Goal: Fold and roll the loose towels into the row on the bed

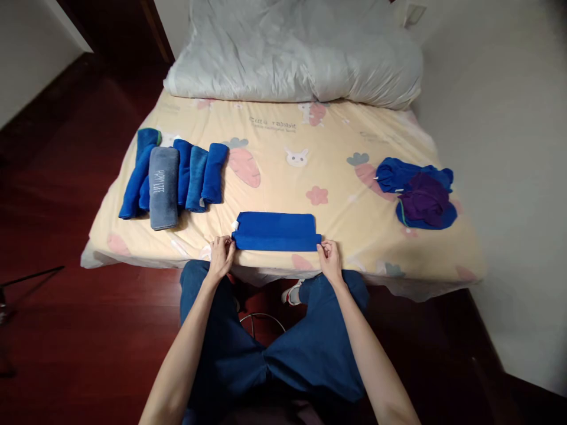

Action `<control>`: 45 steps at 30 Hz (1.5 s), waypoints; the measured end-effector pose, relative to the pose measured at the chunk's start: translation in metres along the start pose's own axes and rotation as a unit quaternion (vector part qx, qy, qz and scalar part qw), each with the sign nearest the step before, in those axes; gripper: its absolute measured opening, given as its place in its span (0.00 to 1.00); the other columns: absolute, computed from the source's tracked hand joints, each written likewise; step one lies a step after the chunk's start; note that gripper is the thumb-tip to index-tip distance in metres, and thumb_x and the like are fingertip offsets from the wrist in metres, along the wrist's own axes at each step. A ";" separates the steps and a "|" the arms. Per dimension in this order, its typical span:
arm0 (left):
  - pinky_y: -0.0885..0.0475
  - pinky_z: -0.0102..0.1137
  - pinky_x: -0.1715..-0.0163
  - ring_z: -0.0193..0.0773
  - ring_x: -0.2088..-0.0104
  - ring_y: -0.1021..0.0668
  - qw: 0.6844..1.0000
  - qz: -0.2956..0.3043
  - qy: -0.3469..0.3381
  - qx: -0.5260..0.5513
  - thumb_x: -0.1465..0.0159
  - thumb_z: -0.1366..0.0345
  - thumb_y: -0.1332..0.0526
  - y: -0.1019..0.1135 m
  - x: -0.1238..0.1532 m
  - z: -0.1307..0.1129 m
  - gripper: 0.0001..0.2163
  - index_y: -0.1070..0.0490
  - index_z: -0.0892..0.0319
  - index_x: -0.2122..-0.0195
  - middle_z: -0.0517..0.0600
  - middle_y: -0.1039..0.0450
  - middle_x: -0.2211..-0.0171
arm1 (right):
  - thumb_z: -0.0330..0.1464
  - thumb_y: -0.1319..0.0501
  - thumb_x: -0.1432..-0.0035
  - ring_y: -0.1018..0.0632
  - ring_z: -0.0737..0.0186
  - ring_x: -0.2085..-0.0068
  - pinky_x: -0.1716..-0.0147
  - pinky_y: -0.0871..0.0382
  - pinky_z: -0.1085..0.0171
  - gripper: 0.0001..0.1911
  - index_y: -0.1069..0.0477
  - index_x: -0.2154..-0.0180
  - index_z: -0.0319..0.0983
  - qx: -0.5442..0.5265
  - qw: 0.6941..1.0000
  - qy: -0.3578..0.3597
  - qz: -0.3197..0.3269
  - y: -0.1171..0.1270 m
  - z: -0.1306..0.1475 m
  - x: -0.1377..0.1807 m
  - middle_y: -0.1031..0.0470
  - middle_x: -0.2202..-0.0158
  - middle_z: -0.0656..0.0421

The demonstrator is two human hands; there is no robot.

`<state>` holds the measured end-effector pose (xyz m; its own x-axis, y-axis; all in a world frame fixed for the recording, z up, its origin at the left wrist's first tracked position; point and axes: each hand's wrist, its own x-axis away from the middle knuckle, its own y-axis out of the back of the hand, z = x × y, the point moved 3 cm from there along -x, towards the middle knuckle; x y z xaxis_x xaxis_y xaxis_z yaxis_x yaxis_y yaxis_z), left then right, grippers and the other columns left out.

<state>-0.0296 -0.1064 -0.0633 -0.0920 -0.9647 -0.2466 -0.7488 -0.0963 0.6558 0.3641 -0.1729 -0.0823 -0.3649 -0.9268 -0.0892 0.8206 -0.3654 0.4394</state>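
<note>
A blue towel (274, 231) lies folded into a long strip near the front edge of the bed, with a small white tag at its left end. My left hand (221, 255) pinches the towel's near left corner between thumb and fingers. At the opposite end, my right hand (330, 258) grips the near right corner the same way. The front layer of the strip reaches slightly past the back layer on the right.
Several rolled blue towels and a grey rolled towel (164, 189) sit at the left of the bed (274, 171). Crumpled blue cloths and a purple cloth (424, 200) lie at the right. A pale quilt (292, 53) is heaped behind. White wall (509, 147) stands at the right.
</note>
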 end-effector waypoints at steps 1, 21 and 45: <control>0.34 0.44 0.52 0.46 0.58 0.27 1.000 0.002 -0.002 -0.005 0.30 0.59 0.46 0.000 0.000 -0.001 0.07 0.34 0.55 0.57 0.54 0.30 0.61 | 0.47 0.41 0.35 0.28 0.62 0.70 0.68 0.32 0.63 0.16 0.36 0.57 0.41 0.002 1.000 0.002 0.001 0.000 0.000 0.000 0.30 0.70 0.60; 0.31 0.42 0.54 0.46 0.59 0.30 1.000 0.004 -0.025 -0.014 0.29 0.61 0.48 0.001 0.000 -0.001 0.11 0.29 0.57 0.53 0.55 0.31 0.63 | 0.45 0.41 0.35 0.32 0.65 0.75 0.73 0.39 0.65 0.14 0.38 0.60 0.42 0.001 1.000 0.013 -0.005 0.006 0.001 0.001 0.34 0.74 0.65; 0.31 0.51 0.48 0.51 0.55 0.23 0.998 0.018 -0.034 -0.054 0.37 0.56 0.44 0.016 -0.029 -0.023 0.12 0.25 0.56 0.63 0.58 0.25 0.58 | 0.44 0.42 0.40 0.21 0.56 0.68 0.64 0.24 0.57 0.12 0.30 0.65 0.42 -0.012 0.993 0.025 -0.111 -0.008 0.034 -0.007 0.23 0.70 0.55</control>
<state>-0.0235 -0.0858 -0.0289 -0.1651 -0.9495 -0.2668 -0.6691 -0.0909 0.7376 0.3452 -0.1610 -0.0545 -0.5160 -0.8263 -0.2256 0.7331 -0.5623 0.3827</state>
